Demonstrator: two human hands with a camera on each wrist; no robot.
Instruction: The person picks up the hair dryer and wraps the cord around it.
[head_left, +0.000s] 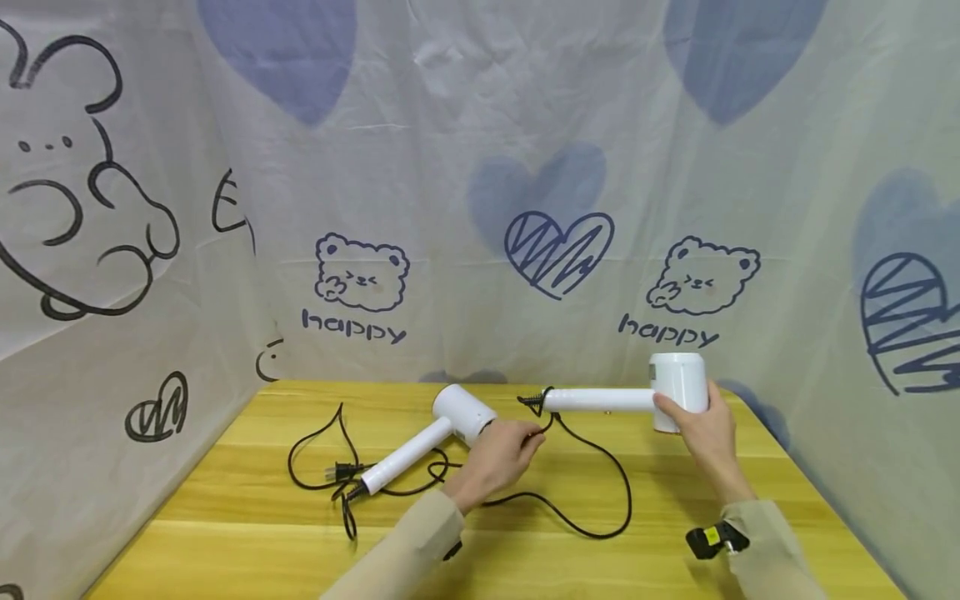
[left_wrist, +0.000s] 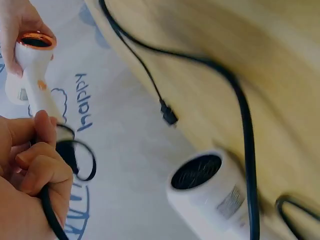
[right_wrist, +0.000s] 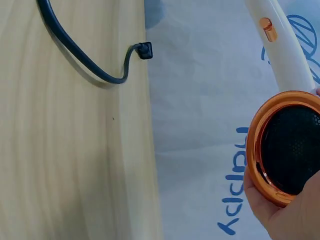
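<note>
In the head view my right hand (head_left: 708, 429) grips the barrel of a white hair dryer (head_left: 600, 400), raised with its handle pointing left. The right wrist view shows an orange ring (right_wrist: 254, 131) around the dryer's dark mesh. My left hand (head_left: 495, 462) pinches the black cord (head_left: 628, 492) close to that handle's end; curled fingers and thumb hold the cord (left_wrist: 51, 215) in the left wrist view. Just left of this hand, a second white hair dryer (head_left: 408, 454) lies on the table, its barrel partly behind the hand.
Loops of black cord and a plug (head_left: 343, 472) lie by the second dryer's handle on the wooden table (head_left: 225, 533). Another plug end (right_wrist: 145, 50) shows near the table edge in the right wrist view. Printed cloth (head_left: 450, 192) hangs behind and at both sides.
</note>
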